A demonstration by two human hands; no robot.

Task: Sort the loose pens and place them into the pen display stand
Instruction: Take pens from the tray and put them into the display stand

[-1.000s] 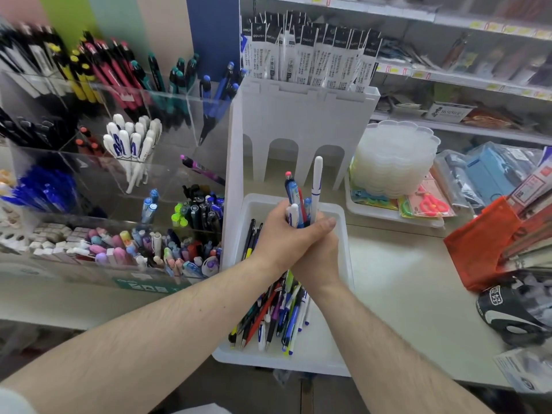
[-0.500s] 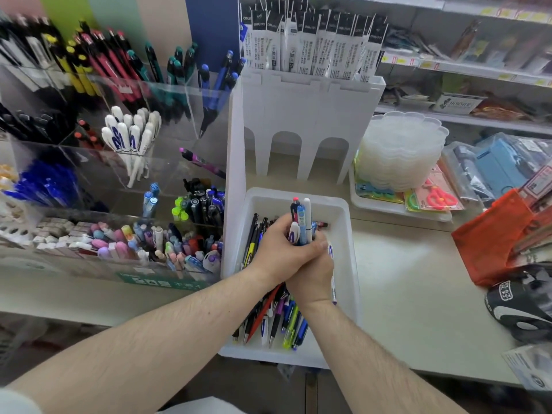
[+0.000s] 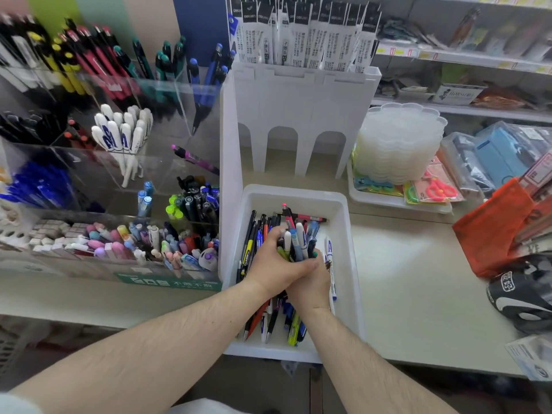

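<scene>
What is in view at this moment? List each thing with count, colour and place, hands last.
white tray: one, white, counter centre.
bundle of pens: many, mixed colours, gripped over the tray.
loose pens: many, mixed, lying in the tray.
pen display stand: one, clear, left, compartments holding pens.
white rack: one, behind the tray, holding packaged refills.
stack of clear lids: right of the rack.
orange bag: one, right.
left hand: grips the bundle.
right hand: grips the bundle.

Stack of translucent scalloped trays (image 3: 400,138), packaged scissors (image 3: 439,191) beneath, perhaps an orange pouch (image 3: 493,228) nearby.
</scene>
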